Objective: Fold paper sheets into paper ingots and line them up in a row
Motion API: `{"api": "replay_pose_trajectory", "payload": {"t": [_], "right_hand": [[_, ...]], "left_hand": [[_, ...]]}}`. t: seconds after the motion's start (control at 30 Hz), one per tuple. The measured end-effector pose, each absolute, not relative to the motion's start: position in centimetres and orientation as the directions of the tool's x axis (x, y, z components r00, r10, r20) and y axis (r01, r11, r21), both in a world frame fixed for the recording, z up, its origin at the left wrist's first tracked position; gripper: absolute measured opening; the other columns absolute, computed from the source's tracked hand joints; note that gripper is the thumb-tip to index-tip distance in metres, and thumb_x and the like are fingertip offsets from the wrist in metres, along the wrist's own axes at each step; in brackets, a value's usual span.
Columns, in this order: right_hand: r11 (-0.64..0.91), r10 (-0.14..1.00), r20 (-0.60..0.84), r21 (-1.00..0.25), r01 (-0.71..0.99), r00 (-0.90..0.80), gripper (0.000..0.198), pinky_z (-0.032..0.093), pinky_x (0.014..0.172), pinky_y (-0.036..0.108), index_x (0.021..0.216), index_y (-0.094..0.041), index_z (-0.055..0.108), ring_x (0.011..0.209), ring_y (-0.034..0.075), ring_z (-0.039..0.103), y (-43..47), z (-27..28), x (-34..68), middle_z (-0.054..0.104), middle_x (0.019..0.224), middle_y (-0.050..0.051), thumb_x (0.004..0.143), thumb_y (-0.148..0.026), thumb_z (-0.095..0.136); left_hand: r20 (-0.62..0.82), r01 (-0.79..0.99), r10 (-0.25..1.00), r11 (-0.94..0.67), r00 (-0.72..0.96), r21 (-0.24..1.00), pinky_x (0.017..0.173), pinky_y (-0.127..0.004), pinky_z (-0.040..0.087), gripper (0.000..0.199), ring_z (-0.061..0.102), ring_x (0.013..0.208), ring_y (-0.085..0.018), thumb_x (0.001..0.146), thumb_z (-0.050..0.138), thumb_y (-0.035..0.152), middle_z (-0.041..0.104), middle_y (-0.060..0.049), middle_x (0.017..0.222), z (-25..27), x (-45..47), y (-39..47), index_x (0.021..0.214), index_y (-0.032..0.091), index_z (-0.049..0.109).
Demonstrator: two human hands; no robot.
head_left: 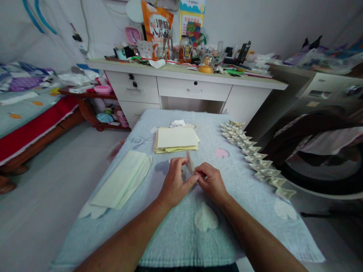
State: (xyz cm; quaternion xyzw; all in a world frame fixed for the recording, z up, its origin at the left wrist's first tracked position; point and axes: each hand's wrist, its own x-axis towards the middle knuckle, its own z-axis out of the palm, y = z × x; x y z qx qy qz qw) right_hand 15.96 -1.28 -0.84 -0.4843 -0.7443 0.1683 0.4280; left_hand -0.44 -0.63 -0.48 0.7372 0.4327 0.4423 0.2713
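Between my hands, over the middle of the cloth-covered table (167, 234), stands a small folded piece of paper (190, 163), tilted and seen nearly edge-on. My left hand (177, 181) grips it from the left, thumb reaching across to its lower end. Fingertips of my right hand (210, 179) pinch the same paper near its lower right edge. Just beyond is a stack of cream and yellow paper sheets (177, 138). To the left lies a pile of long pale green paper (121, 179). A row of folded paper pieces with pointed tips (255, 156) runs along the right side.
Crumpled white tissue (177, 123) lies behind the stack. A white desk (195, 88) crowded with jars, a snack bag (157, 28) and clutter stands beyond the table. On the right is a washing machine (326, 85); on the left, a bed (28, 109) and a low red-brown shelf (85, 95).
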Motion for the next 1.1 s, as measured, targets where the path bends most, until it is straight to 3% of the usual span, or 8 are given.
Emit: {"api": "replay_pose_trajectory", "payload": {"t": [0.13,0.33,0.47,0.63,0.77,0.93,1.1], "right_hand": [[0.473,0.873,0.455,-0.708,0.523,-0.175,0.008,0.040,0.060,0.022,0.080,-0.019,0.062,0.063,0.011,0.052,-1.6,-1.0,15.8,0.054,0.070,-0.001,0.080,-0.012,0.058],[0.483,0.874,0.437,-0.732,0.482,-0.212,0.010,0.040,0.060,0.022,0.080,-0.019,0.059,0.064,0.010,0.051,-1.9,-0.7,15.9,0.053,0.072,-0.001,0.081,-0.012,0.053],[0.428,0.903,0.389,-0.768,0.476,-0.184,0.009,0.038,0.058,0.021,0.074,-0.019,0.053,0.062,0.010,0.048,-2.2,-0.4,15.8,0.049,0.069,-0.002,0.076,-0.010,0.053],[0.306,0.952,0.278,-0.878,0.368,-0.126,0.017,0.039,0.054,0.020,0.092,-0.020,0.048,0.058,0.010,0.047,-2.4,-0.3,15.7,0.052,0.070,-0.004,0.077,-0.016,0.054],[0.286,0.958,0.268,-0.886,0.366,-0.098,0.013,0.039,0.053,0.020,0.091,-0.020,0.048,0.058,0.010,0.048,-2.3,-0.3,15.7,0.052,0.067,-0.004,0.079,-0.019,0.053],[0.249,0.957,0.289,-0.829,0.500,0.002,0.008,0.033,0.050,0.020,0.079,-0.020,0.047,0.052,0.010,0.045,-2.1,-0.1,15.8,0.047,0.061,-0.006,0.073,-0.015,0.049],[0.240,0.963,0.268,-0.816,0.526,-0.025,0.024,0.033,0.050,0.020,0.086,-0.021,0.047,0.051,0.010,0.047,-2.0,-0.5,15.6,0.049,0.059,-0.008,0.065,-0.014,0.055]], "left_hand": [[0.381,0.365,0.905,-0.425,0.190,0.828,0.086,-0.038,0.051,0.050,0.048,0.113,-0.024,0.077,0.068,0.032,0.044,-0.009,0.119,-0.9,-0.2,-0.4,0.118,0.022,0.041],[0.238,0.245,0.952,-0.281,0.192,0.928,0.073,-0.032,0.054,0.042,0.058,0.098,-0.019,0.077,0.066,0.028,0.050,-0.007,0.114,-0.9,0.1,-0.4,0.112,0.022,0.044],[0.250,0.235,0.947,-0.294,0.201,0.926,0.074,-0.031,0.054,0.041,0.056,0.101,-0.020,0.075,0.067,0.023,0.051,-0.007,0.112,-0.6,0.2,-0.4,0.111,0.021,0.047],[0.272,0.202,0.930,-0.324,0.248,0.924,0.075,-0.031,0.054,0.038,0.055,0.104,-0.020,0.076,0.065,0.022,0.051,-0.008,0.114,-0.4,0.1,-0.5,0.111,0.021,0.048],[0.281,0.197,0.923,-0.336,0.263,0.921,0.076,-0.031,0.054,0.036,0.056,0.102,-0.020,0.078,0.064,0.023,0.051,-0.008,0.113,-0.4,0.0,-0.5,0.111,0.021,0.048],[0.318,0.223,0.907,-0.383,0.277,0.897,0.082,-0.032,0.053,0.056,0.056,0.108,-0.020,0.072,0.057,0.006,0.051,-0.009,0.118,-0.9,0.4,-0.7,0.124,0.023,0.041],[0.337,0.260,0.899,-0.409,0.280,0.875,0.087,-0.034,0.052,0.074,0.056,0.111,-0.020,0.065,0.050,-0.002,0.051,-0.010,0.125,-1.0,1.0,-1.1,0.133,0.024,0.035]]}}
